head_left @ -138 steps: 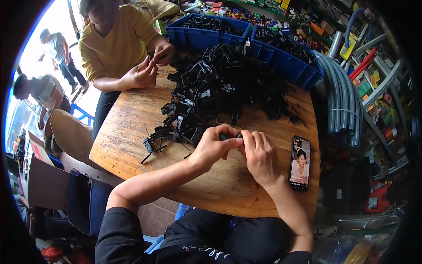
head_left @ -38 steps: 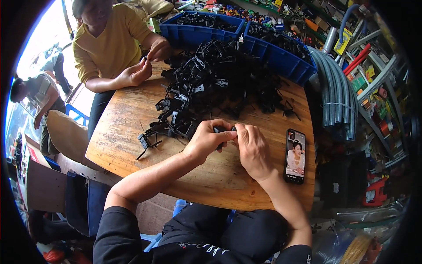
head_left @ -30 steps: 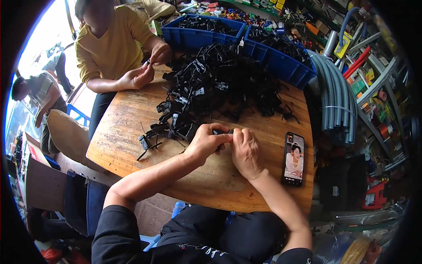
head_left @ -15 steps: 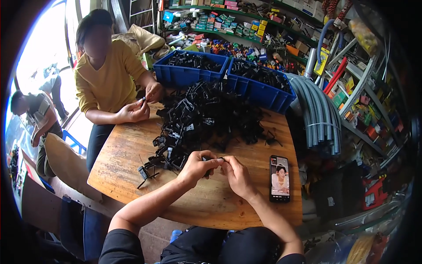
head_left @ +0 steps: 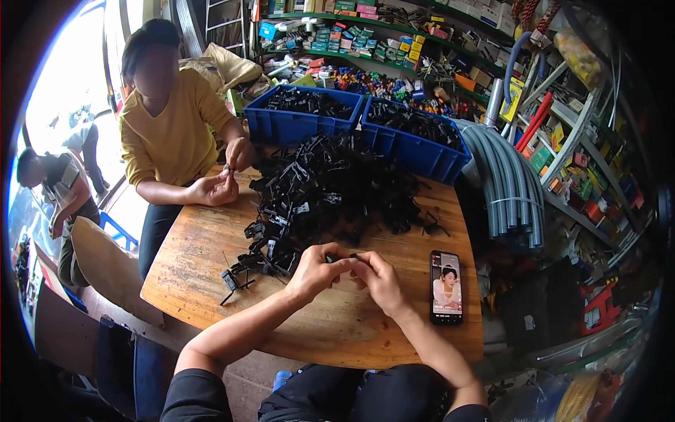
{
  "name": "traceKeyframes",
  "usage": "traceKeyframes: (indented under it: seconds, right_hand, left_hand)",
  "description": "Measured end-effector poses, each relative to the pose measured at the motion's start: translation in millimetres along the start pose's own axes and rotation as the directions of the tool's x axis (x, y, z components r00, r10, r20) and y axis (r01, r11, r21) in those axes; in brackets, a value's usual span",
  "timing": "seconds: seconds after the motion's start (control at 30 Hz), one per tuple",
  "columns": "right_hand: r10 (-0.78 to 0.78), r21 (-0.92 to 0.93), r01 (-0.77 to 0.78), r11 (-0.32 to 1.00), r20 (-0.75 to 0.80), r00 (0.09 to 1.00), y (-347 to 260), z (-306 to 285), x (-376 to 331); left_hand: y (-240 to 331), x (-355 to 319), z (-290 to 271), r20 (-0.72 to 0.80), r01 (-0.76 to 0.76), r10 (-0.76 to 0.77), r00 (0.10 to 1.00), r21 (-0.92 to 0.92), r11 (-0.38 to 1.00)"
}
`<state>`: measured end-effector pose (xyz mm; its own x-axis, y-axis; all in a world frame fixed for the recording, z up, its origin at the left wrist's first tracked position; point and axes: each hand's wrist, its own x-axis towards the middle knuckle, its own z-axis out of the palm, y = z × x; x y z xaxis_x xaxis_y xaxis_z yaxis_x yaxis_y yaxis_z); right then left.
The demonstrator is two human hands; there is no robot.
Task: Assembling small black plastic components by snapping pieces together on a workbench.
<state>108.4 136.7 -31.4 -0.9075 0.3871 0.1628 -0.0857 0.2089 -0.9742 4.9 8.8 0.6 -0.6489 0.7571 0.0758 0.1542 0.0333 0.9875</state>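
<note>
My left hand point(head_left: 316, 271) and my right hand point(head_left: 380, 278) meet over the wooden table point(head_left: 351, 330), fingers pinched together on one small black plastic clip point(head_left: 344, 257) held between them. Just beyond my hands lies a big heap of the same black clips point(head_left: 330, 193), with a few loose ones point(head_left: 235, 278) spilled toward the left edge. A person in a yellow top point(head_left: 176, 133) sits across at the left, both of their hands point(head_left: 225, 176) working on a clip of their own.
A phone point(head_left: 446, 287) with a lit screen lies to the right of my right hand. Two blue bins point(head_left: 422, 151) of black parts stand at the table's far side. A bundle of grey conduit point(head_left: 510, 183) leans at the right, with stocked shelves behind it. Another person crouches far left.
My head has tilted up, so the table and hands sit lower in view and more shelving shows. My hands stay together on the clip, shifting slightly. The person opposite keeps working.
</note>
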Motion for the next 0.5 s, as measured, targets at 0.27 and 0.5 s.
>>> traceKeyframes:
  seconds: [0.27, 0.5]
  right_hand:
    - [0.084, 0.834, -0.43, 0.345, 0.429, 0.899, 16.1, 13.1, -7.8]
    - [0.153, 0.864, -0.434, 0.256, 0.407, 0.901, 29.1, 4.7, -3.3]
  left_hand:
    - [-1.6, -13.7, 16.3, 0.226, -0.649, 0.706, 0.672, 0.64, 0.412]
    - [-10.3, -7.2, 22.8, 0.335, -0.706, 0.668, 0.664, 0.574, 0.414]
